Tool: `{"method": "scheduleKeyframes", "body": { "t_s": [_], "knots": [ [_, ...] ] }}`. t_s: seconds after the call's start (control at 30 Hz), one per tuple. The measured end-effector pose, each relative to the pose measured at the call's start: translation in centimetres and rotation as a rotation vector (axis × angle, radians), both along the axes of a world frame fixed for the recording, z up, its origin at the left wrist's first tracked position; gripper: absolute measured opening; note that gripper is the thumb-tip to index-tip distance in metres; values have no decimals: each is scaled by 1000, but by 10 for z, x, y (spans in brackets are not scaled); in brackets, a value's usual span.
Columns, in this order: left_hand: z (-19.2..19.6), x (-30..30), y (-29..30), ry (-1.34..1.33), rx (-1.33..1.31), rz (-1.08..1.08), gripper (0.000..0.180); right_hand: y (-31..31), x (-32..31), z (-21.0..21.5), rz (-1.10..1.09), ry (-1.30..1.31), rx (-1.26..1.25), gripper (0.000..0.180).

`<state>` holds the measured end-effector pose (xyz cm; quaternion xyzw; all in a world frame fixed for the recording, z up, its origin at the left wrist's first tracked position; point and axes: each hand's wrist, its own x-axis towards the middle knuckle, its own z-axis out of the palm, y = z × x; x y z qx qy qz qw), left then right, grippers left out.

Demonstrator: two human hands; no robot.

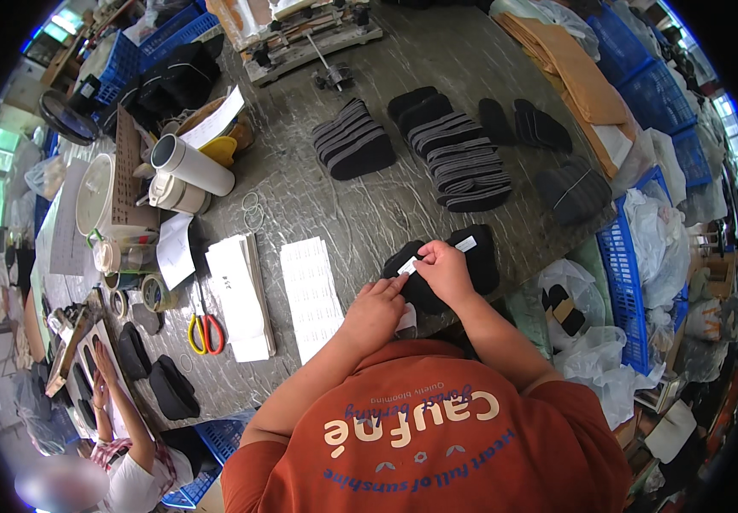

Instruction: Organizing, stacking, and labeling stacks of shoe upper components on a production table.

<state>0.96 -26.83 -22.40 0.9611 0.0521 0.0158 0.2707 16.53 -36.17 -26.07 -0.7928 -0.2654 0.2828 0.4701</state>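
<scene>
My right hand (447, 275) pinches a small white label (408, 266) at its end, over a black, rounded, insole-like pad (424, 297). My left hand (376, 309) lies beside it, fingers stretched out and their tips on the pad close to the label. Just right of it, a second black pad (485, 267) carries its own white label (464, 244). To the left lies a printed sheet of white labels (311, 295). Beyond my hands are a stack of grey-edged black pads (353, 141) and a longer fanned row of them (463, 162).
Left stand a white tumbler (194, 165), red-and-yellow-handled scissors (205, 332) and a paper stack (239, 299). A metal clamp fixture (309, 38) sits at the far edge. Blue crates (625, 282) with plastic bags line the right. A co-worker's hands (104, 376) work at lower left.
</scene>
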Motion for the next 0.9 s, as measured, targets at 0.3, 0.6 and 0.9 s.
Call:
{"method": "scheduleKeyframes", "body": {
  "t_s": [0.3,0.6,0.9],
  "knots": [
    [-3,8,-4,17,36,33,15,3,3,4,32,-294,-73,26],
    [-11,2,-9,-73,64,56,18,-2,-7,10,121,-370,-122,15],
    [-10,2,-13,-37,55,67,18,0,-14,10,119,-378,-66,13]
  ]
}}
